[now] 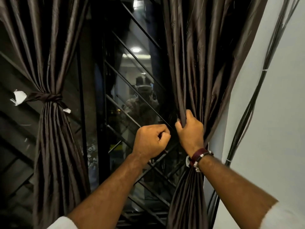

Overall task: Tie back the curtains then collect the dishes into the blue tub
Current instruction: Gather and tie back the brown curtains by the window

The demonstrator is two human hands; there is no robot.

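Two dark brown satin curtains hang before a night window. The left curtain (52,142) is gathered at mid height by a knotted tie-back (47,97) with white ends. The right curtain (194,66) is bunched at its inner edge, and my right hand (189,133) is shut on that bunch. My left hand (151,141) is a closed fist just left of it, in front of the glass; whether it pinches a thin strip is unclear. No dishes or blue tub are in view.
The window (132,96) has dark diagonal metal bars and reflects ceiling lights and a person. A white wall (272,113) stands on the right with a bundle of black cables (257,90) running down it beside the right curtain.
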